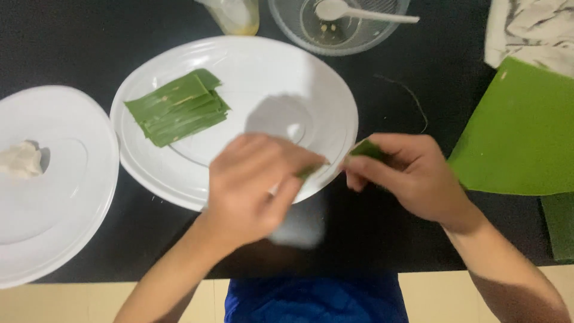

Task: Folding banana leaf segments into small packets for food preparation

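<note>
Centre frame: your left hand [257, 185] and right hand [406, 176] each pinched one end of a green leaf strip [366, 148], fingers closed on it, over the near rim of the white plate [311, 66]. A stack of cut leaf strips [178, 107] lay at the plate's upper left. A second white plate [66, 197] with a pale lump [21, 160] sat at far left; a green cutting board [520, 131] at right.

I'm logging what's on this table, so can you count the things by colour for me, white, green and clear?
White: 4 – centre plate, left plate, dough lump, spoon
Green: 3 – leaf stack, leaf strip between left hand and right hand, big leaf
Clear: 2 – bowl, cup
Total: 9
</note>
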